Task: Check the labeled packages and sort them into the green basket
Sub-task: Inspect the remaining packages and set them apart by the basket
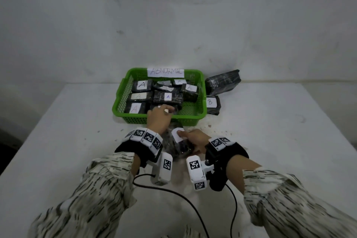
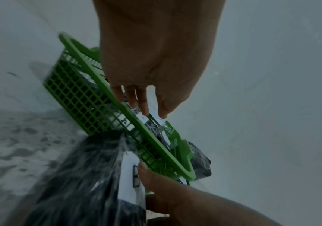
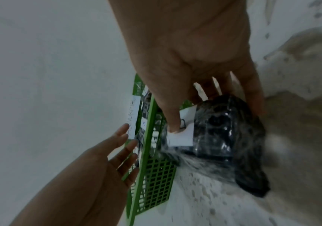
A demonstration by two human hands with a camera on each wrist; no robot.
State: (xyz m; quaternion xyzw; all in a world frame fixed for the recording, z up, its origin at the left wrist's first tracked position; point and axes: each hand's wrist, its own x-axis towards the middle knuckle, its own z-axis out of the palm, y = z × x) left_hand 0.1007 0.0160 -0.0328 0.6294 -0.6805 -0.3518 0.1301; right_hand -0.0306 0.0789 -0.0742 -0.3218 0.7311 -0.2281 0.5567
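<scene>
The green basket (image 1: 135,119) stands at the table's middle and holds several black packages labelled A (image 1: 167,97). My left hand (image 1: 159,115) reaches over its front rim (image 2: 102,73) with the fingers straight and spread, holding nothing. Just in front of the basket my right hand (image 1: 195,138) grips a black plastic-wrapped package (image 1: 178,146). The thumb presses on the package's white label (image 3: 183,136), which hides most of its letter. In the left wrist view the held package (image 2: 82,175) lies against the basket's outer wall.
A paper sign reading ABNORMAL (image 1: 166,72) is fixed to the basket's far rim. A package labelled B (image 1: 212,104) and another black package (image 1: 222,81) lie right of the basket. Black cables (image 1: 173,193) trail near me. A wall stands behind the white table (image 1: 77,141).
</scene>
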